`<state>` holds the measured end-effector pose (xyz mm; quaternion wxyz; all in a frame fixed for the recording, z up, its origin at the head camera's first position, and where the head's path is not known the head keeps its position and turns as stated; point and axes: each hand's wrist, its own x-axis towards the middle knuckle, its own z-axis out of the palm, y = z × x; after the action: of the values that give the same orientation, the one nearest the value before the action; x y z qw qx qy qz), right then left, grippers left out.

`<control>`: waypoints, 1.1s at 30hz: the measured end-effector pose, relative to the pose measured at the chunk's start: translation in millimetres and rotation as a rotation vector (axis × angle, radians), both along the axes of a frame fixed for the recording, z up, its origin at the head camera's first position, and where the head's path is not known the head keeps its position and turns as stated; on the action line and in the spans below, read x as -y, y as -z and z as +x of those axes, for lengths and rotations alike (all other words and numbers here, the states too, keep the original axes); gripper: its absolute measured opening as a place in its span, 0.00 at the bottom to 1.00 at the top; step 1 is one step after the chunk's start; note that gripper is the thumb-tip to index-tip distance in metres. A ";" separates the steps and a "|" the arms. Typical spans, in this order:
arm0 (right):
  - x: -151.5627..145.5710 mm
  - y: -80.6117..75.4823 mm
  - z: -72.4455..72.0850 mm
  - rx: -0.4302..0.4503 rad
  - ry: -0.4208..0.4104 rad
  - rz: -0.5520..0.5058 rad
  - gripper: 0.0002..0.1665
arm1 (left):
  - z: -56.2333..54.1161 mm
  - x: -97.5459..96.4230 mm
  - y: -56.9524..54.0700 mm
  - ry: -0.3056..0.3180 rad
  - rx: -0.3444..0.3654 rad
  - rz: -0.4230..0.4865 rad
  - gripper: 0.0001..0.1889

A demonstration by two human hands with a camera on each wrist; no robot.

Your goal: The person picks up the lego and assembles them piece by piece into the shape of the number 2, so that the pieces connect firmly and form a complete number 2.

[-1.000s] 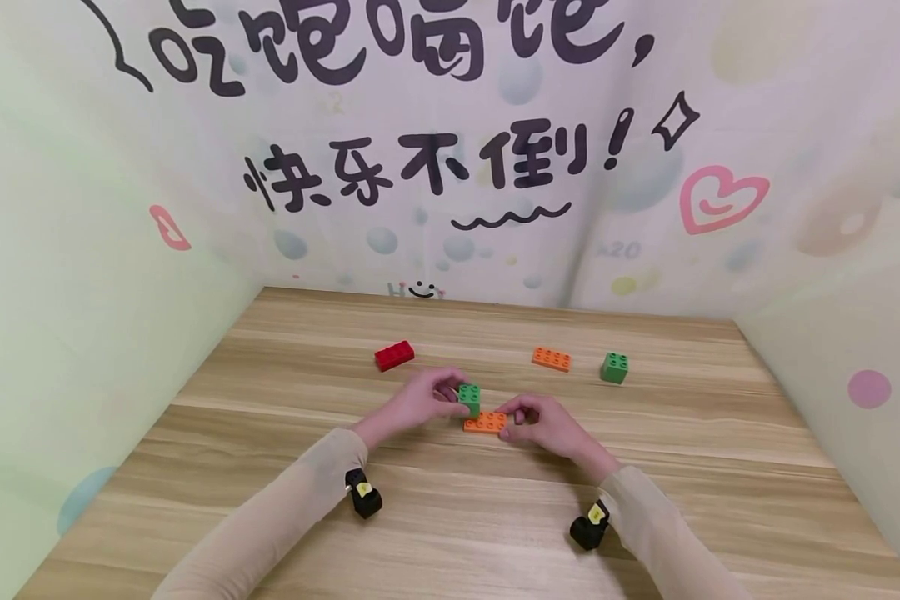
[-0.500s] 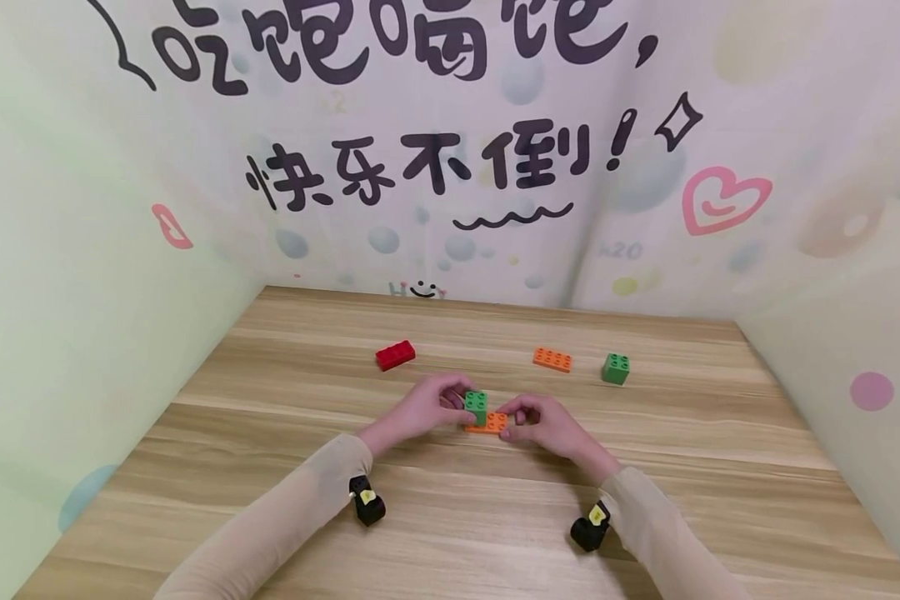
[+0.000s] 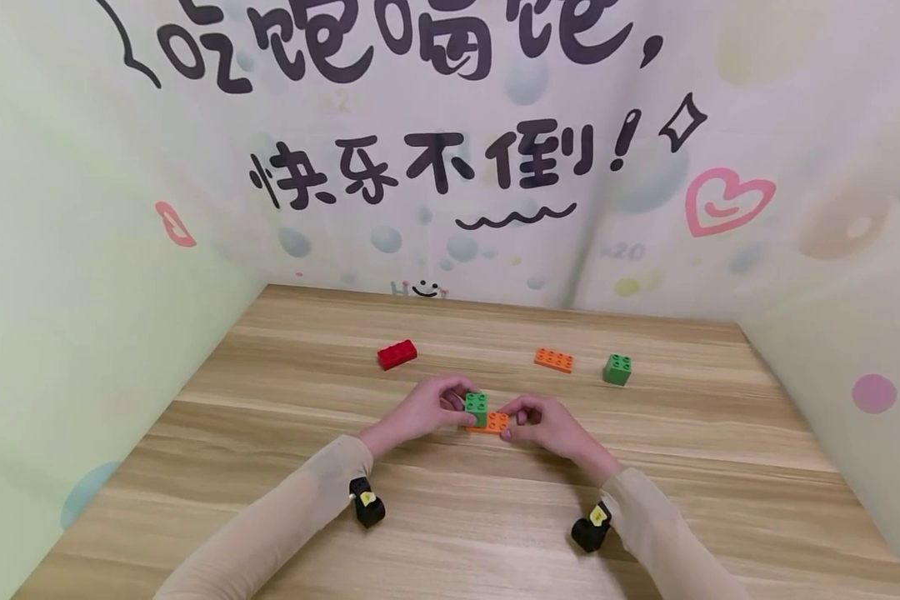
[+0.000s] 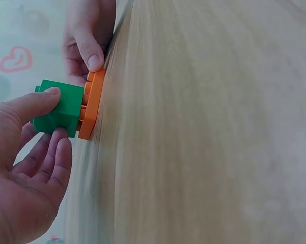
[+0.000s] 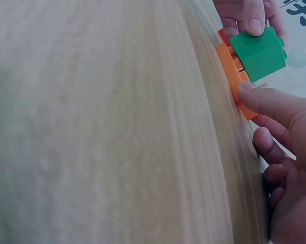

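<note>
The surface is carrying every piece under inspection, with 2 hands working near its middle. The left hand is grasping a green block by its sides; the right hand is pinching the right end of an orange plate. Neither grip is released.

Governing relation, as judged: the orange plate is lying flat, directly below the left grip and extending rightward from it, its long axis running from the left hand toward the right hand. The right hand is the nearer to the plate, being in contact with it. The green block is standing over the plate's left half. Both wrist views are showing the block slightly tilted against the plate, with a gap along part of its underside; it is not appearing fully seated.

Beyond the left hand a red brick is lying apart; beyond the right hand a 2nd orange plate is lying, with a 2nd green block standing to its right. 4 studs on the held plate's right half are showing uncovered.

Compared with 1.0 s ago, the green block is sitting farther right over the plate, while the right grip is keeping its place
</note>
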<state>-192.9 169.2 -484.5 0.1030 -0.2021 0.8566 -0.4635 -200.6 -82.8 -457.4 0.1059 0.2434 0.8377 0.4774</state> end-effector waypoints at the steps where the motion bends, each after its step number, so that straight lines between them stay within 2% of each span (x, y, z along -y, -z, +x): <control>1: -0.1 -0.1 -0.1 0.001 0.001 0.000 0.17 | 0.3 -0.2 -0.2 0.000 0.001 0.001 0.20; 10: 0.4 -2.7 1.5 0.011 0.006 -0.001 0.17 | 2.1 -1.2 0.2 -0.008 0.002 0.008 0.21; 16: 0.7 -3.4 1.6 0.012 0.008 0.004 0.17 | 1.8 -0.9 0.5 0.008 -0.010 0.007 0.22; 22: 1.1 -3.2 1.4 0.012 0.008 0.011 0.17 | 1.3 -0.8 2.7 0.010 -0.013 -0.001 0.21; 33: -0.4 -1.9 1.0 0.010 0.006 0.001 0.17 | 3.4 -2.6 -0.2 0.007 -0.031 -0.005 0.19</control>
<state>-191.8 169.5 -482.6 0.1057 -0.1971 0.8570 -0.4643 -197.2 -80.2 -457.2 0.0950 0.2534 0.8396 0.4709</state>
